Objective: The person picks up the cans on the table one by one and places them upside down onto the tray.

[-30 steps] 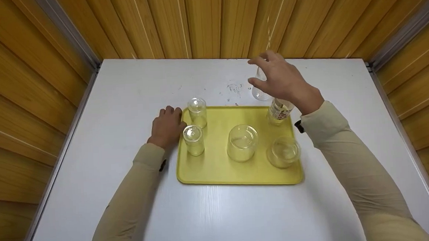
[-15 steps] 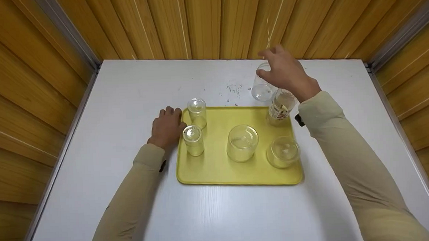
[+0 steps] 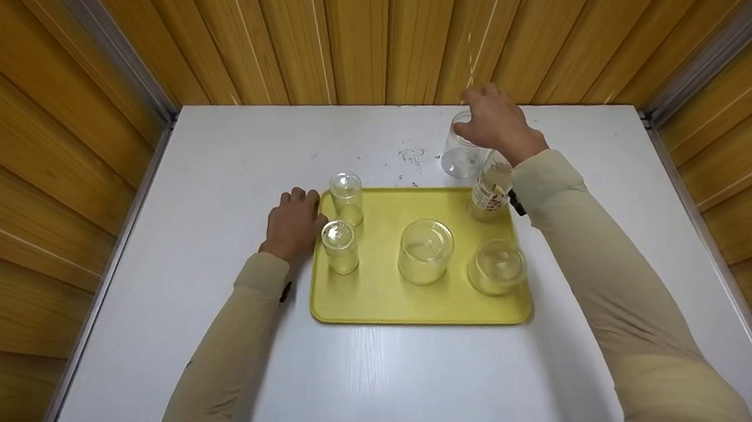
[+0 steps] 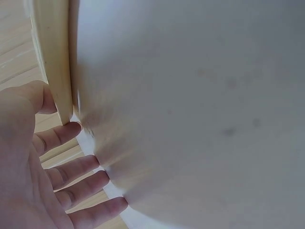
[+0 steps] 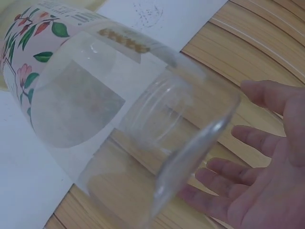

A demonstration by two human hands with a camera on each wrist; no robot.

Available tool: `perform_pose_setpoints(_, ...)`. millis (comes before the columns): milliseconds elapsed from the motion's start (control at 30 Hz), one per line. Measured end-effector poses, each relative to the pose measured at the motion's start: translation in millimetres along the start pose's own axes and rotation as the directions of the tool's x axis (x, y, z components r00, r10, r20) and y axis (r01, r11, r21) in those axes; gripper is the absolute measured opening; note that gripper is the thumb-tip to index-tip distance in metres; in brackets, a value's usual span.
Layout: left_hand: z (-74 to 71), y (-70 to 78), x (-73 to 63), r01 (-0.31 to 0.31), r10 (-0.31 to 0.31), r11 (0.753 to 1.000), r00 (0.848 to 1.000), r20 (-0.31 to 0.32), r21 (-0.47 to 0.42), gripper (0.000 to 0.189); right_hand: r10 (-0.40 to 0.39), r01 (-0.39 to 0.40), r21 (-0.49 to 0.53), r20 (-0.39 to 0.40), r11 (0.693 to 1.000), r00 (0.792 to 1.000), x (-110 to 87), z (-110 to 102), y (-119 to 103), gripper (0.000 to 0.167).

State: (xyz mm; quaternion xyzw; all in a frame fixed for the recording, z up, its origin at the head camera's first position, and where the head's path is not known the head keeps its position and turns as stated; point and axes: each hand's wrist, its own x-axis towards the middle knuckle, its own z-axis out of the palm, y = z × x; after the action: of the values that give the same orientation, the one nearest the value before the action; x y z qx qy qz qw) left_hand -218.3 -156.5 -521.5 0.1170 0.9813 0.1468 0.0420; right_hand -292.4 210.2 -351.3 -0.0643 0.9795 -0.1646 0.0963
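Note:
My left hand point(image 3: 292, 227) rests at the left edge of a yellow tray point(image 3: 384, 304), thumb against the rim and fingertips touching the white tabletop. At the back right, my right hand point(image 3: 497, 126) is over a clear glass jar point(image 3: 458, 160) standing behind the tray. Its thumb and fingers spread around the jar's upper part, which the hand partly hides. Below that wrist, a glass container with a printed label point(image 3: 488, 197) stands at the tray's back right corner. In the right wrist view, this printed glass point(image 5: 62, 81) fills the foreground, with flowers and leaves on its label.
Two narrow glasses, one behind point(image 3: 347, 198) and one in front point(image 3: 340, 246), stand at the tray's left. A wide glass jar point(image 3: 424, 250) is mid-tray, another point(image 3: 497, 267) at its right. Wood-look panels point(image 3: 354, 38) wall the white table point(image 3: 359, 385).
My right hand has moved back and slightly right, then lowered around the clear jar, its forearm swinging left over the printed glass. The left hand and tray have stayed in place.

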Motion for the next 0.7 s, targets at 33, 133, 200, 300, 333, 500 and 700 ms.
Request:
perform_pose_setpoints(33,-0.2,0.1,-0.2,0.003,-0.003,1.0,1.0,0.004,-0.001,0.04,0.011,-0.011,0.003,0.013,1.0,1.0,1.3,0.7,0.4,0.067)
perform_pose_setpoints(133,0.1,-0.2,0.0,0.008,-0.008,1.0,1.0,0.01,0.002,0.04,0.053,-0.054,0.012,0.053,0.998,0.997,4.4,2.1,1.1,0.071)
perform_pose_setpoints(200,0.6,-0.9,0.3,0.009,-0.009,1.0,1.0,0.009,0.003,0.041,0.086,-0.088,0.016,0.077,0.996,0.993,5.7,2.6,1.3,0.074)
perform_pose_setpoints(300,0.4,-1.3,0.6,0.007,-0.007,1.0,1.0,0.006,-0.001,0.042,0.128,-0.131,0.02,0.11,0.991,0.986,7.1,2.2,2.8,0.077)
perform_pose_setpoints(333,0.3,-1.3,0.6,0.005,-0.005,1.0,1.0,0.003,-0.001,0.042,0.138,-0.142,0.022,0.118,0.99,0.983,7.5,2.0,3.3,0.078)
perform_pose_setpoints(500,1.2,-1.4,-0.3,0.001,-0.001,1.0,1.0,-0.004,-0.004,0.038,0.164,-0.171,0.038,0.148,0.984,0.975,9.0,2.1,6.1,0.081)
perform_pose_setpoints(700,3.0,0.1,-0.3,0.009,-0.009,1.0,1.0,-0.007,-0.006,0.038,0.205,-0.22,0.071,0.179,0.973,0.962,10.5,5.7,9.7,0.086)
